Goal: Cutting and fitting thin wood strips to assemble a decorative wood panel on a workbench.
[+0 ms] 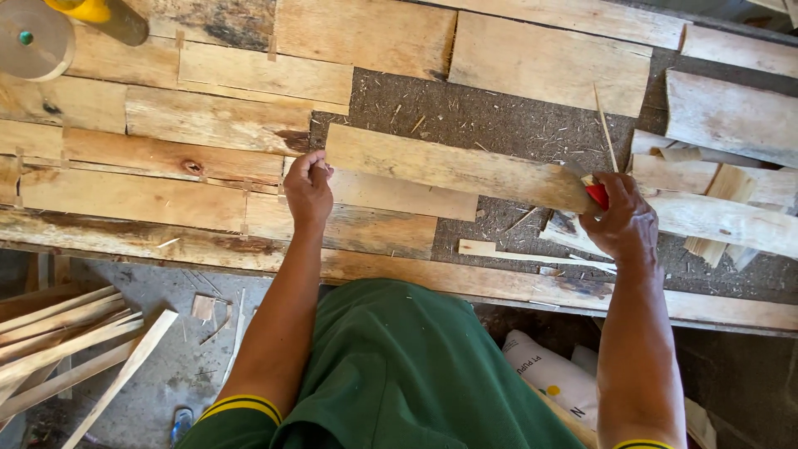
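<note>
Below, white printed sack [553,374] under workbench [465,287].

Two hands [308,189], one white sack [553,378], one round disc [33,39], many wooden boards [453,166].

Wood plank [453,169] – pale, rough-sawn, matt; workbench [166,191] of weathered patchy boards; red handle [597,194] glossy plastic; green shirt [416,374] matt cloth.

Yellow-handled tool with round disc [37,33] upper left, wood strips [66,345] lower left, white sack [553,378] under table [125,241]
</note>
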